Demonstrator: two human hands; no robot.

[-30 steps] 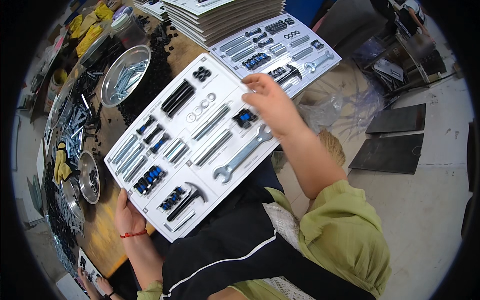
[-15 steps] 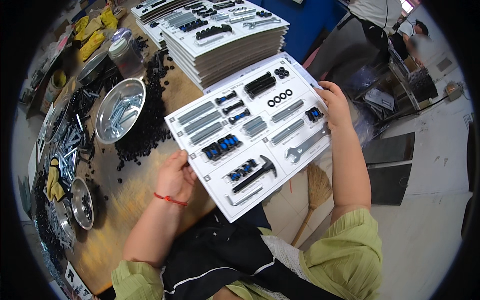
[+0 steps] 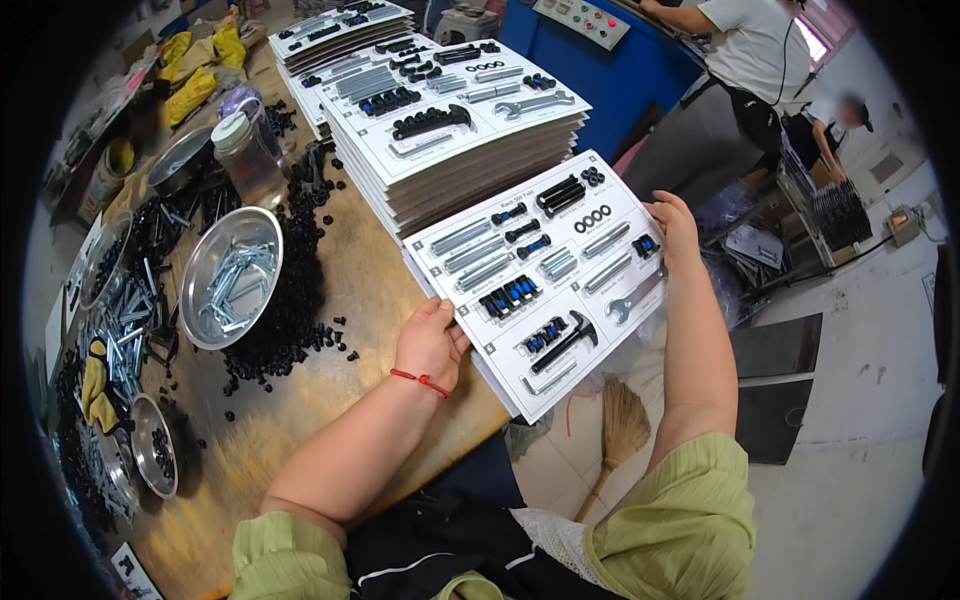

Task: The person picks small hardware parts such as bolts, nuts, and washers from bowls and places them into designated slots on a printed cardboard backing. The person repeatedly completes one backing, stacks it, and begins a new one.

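Observation:
A white hardware card (image 3: 560, 305) is held tilted between both my hands, beside the table's right edge. Mounted on it are silver and black bolts, black rings, a flat wrench, a black T-shaped tool and a bent hex key. My left hand (image 3: 428, 345) pinches its left edge, thumb on top and fingers partly hidden beneath. At the far right edge, my right hand (image 3: 678, 228) grips the card, its fingers largely behind it. Under its left side shows the edge of another pale sheet. Just beyond stands a tall stack of similar cards (image 3: 470, 185).
Left on the wooden table (image 3: 290, 430) are a steel bowl of silver bolts (image 3: 195, 318), a pile of black nuts or caps (image 3: 290, 350), a clear jar (image 3: 243, 160) and a smaller bowl (image 3: 143, 425). A broom (image 3: 622, 425) is on the floor. People work beyond.
Both hands have carried the card right and slightly away from me, nearer the front of the stack. My view has shifted, showing more of the blue machine and the people behind.

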